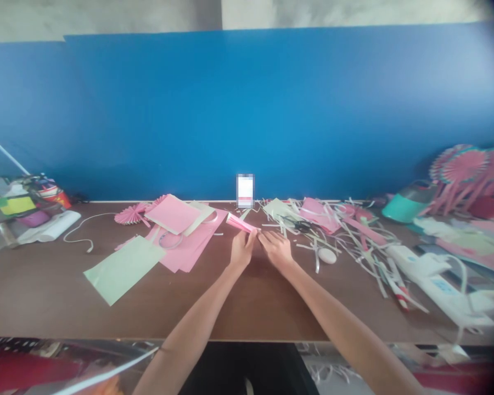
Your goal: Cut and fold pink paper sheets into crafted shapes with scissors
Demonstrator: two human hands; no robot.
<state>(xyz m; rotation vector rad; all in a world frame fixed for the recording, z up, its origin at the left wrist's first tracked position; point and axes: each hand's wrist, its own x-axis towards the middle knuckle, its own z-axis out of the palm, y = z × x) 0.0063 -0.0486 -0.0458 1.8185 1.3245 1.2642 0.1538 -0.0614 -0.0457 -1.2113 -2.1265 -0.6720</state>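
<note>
Pink folded paper [242, 223] held at mid-table, its pleated length slanting away left from where both hands met. Far left, a cluttered heap of supplies [24, 206] pushed back against a blue wall [247, 109], with a white roll [49, 226] beside it and a thin white cord [82, 233] looped loosely on the smooth brown tabletop [45, 274]. Next, a pleated pink paper fan [130, 214] and overlapping pink sheets [181, 241], a pale green sheet [123, 269] lying nearer the front edge, all seemingly kept within reach. Left hand [242, 249] near the centre, fingers [249, 238] curled closed on the paper's right end, apparently pinching it. Right hand [276, 249] just beside, fingers [267, 237] extended and slightly spread, tips at the same end; whether gripping or only steadying, unclear. Behind, a blurred white oblong [245, 190] propped upright. Further right, dark scissors [300, 226] among thin paper offcuts [354, 247], a white oval lump [326, 255], a teal container [407, 203], pink paper fans [465, 167] massed at the far end, and a white power strip [436, 285] nearer the front.
</note>
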